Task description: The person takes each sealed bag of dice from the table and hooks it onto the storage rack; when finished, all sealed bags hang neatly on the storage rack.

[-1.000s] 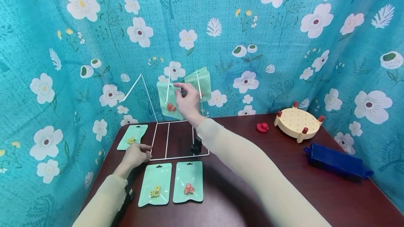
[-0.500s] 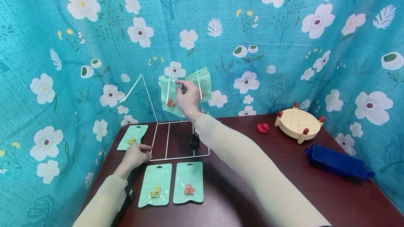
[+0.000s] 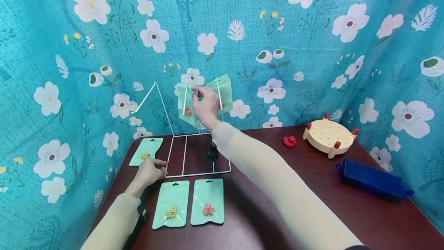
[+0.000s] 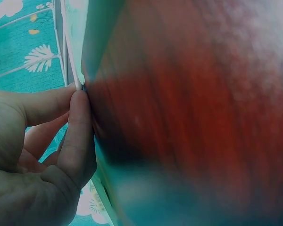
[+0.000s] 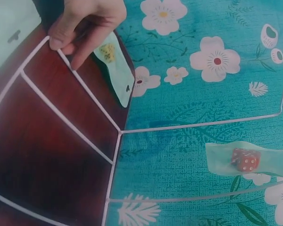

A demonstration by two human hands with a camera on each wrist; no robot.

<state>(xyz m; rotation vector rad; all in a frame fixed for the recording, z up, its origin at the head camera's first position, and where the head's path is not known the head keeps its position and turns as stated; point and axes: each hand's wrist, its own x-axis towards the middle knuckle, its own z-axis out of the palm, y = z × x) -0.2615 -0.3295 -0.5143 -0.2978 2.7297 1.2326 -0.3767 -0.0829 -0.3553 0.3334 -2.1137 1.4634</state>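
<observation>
My right hand (image 3: 206, 105) pinches the top edge of a mint-green pouch (image 3: 181, 99) with red dice (image 5: 247, 161) in it. The pouch is at the middle hook of a white wire rack (image 3: 197, 174); the hook crosses its face in the head view. More green pouch (image 3: 226, 92) hangs on the right hook, partly behind my hand. My left hand (image 3: 148, 173) pinches the rack's front left base corner between thumb and fingers, as the left wrist view shows close up. The left hook (image 3: 145, 97) holds nothing.
Two pouches lie in front of the rack: one with yellow dice (image 3: 171, 203), one with red dice (image 3: 207, 201). Another yellow-dice pouch (image 3: 147, 149) lies at its left. To the right are a red rubber duck (image 3: 289, 141), a cream pegged round stand (image 3: 327, 136) and a blue tray (image 3: 372, 179).
My right hand has moved the pouch slightly up and back along the middle hook. The left hand stays on the rack's corner.
</observation>
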